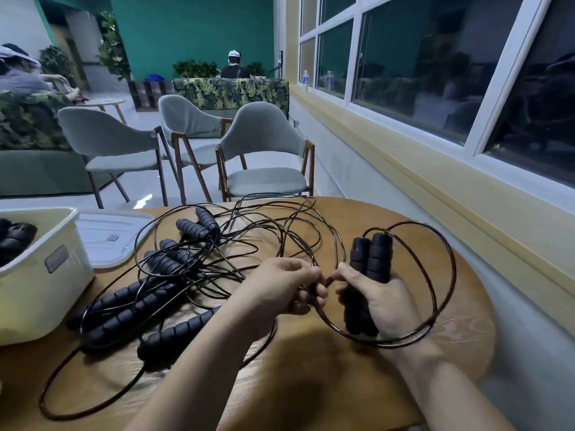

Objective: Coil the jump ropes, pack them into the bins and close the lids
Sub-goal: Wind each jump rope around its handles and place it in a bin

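Note:
My right hand (384,301) grips two black foam jump-rope handles (370,259) held upright and side by side. Their thin dark cord (448,269) loops round that hand in wide rings. My left hand (281,286) pinches the same cord just left of the handles. A tangle of several more ropes with black ribbed handles (174,262) lies on the round wooden table (311,362) to the left. A cream plastic bin (40,275) stands open at the left edge, with black handles inside it. Its white lid (109,236) lies flat behind it.
Three grey chairs (264,157) stand beyond the table's far edge. A wall with a yellow sill and windows (435,88) runs along the right. People sit further back in the room.

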Demonstrator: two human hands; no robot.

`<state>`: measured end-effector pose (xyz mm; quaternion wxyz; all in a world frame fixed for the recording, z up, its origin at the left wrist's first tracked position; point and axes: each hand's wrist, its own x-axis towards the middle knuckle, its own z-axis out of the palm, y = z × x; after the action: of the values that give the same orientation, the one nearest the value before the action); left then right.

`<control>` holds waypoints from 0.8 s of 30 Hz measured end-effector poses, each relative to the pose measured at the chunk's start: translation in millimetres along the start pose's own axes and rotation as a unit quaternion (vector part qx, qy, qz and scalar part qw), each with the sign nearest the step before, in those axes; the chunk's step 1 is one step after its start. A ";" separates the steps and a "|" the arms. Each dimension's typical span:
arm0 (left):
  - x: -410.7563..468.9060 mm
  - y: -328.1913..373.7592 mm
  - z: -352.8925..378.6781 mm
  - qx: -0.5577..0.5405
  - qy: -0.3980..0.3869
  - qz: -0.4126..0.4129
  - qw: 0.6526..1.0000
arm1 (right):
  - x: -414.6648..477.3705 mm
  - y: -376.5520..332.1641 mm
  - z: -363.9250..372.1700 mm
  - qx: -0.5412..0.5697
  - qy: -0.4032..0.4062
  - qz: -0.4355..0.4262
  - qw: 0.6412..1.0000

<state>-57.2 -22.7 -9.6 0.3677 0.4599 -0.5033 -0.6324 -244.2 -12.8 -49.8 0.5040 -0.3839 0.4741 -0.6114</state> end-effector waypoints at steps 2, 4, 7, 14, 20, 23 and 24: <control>-8.2 -1.5 3.7 0.036 -0.028 0.001 0.999 | 0.6 1.4 5.4 0.017 -0.022 0.031 0.999; -13.3 -5.6 8.0 0.072 -0.057 -0.002 0.996 | -1.0 0.8 7.3 0.051 -0.064 0.071 0.994; -14.9 -15.0 10.2 0.115 -0.092 -0.021 0.989 | -4.8 0.8 9.1 0.018 -0.102 0.107 0.989; -8.7 -10.0 9.9 0.019 0.013 -0.079 0.997 | -1.1 9.3 11.7 0.008 -0.044 0.043 0.998; 17.5 -11.5 12.6 -0.150 0.079 -0.037 0.985 | -14.1 -1.7 15.9 -0.035 -0.098 0.005 0.995; 25.2 -12.1 11.1 -0.213 0.065 -0.045 0.974 | -18.9 2.8 15.5 -0.050 -0.137 0.002 0.989; 27.2 -11.8 9.8 -0.237 0.064 -0.056 0.968 | -19.6 4.1 14.1 -0.052 -0.145 0.004 0.988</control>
<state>-74.9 -42.4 -26.2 0.4613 0.4267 -0.2879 -0.7227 -225.9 3.5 -50.0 0.5492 -0.4922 0.4288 -0.5218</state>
